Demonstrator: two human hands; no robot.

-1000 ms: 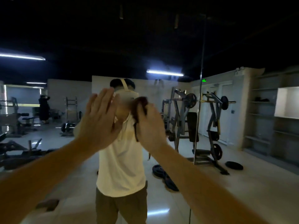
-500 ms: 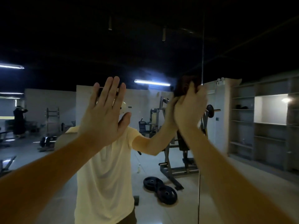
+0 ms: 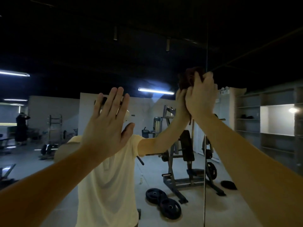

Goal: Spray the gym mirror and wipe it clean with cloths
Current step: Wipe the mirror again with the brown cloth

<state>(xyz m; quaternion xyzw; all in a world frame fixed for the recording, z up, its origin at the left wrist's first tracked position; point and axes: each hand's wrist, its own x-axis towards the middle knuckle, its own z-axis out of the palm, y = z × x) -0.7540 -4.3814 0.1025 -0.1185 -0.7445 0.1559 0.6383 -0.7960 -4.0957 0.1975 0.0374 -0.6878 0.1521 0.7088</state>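
The right hand [image 3: 200, 97] grips the dark cloth [image 3: 188, 79], bunched above its fingers against the mirror [image 3: 68, 51] just left of the seam [image 3: 204, 177]; the left hand [image 3: 108, 123], fingers straight, lies flat farther left, lower.

Two hands: left hand [image 3: 106, 128] and right hand [image 3: 200, 97]. One cloth [image 3: 188, 79]. One mirror [image 3: 147, 46], with one seam [image 3: 204, 185]. Reflected in it are two people [image 3: 108, 185] [image 3: 21, 128], three plates [image 3: 155, 194] [image 3: 170, 208] [image 3: 228, 185] and two bright tube lights [image 3: 155, 91] [image 3: 14, 73].
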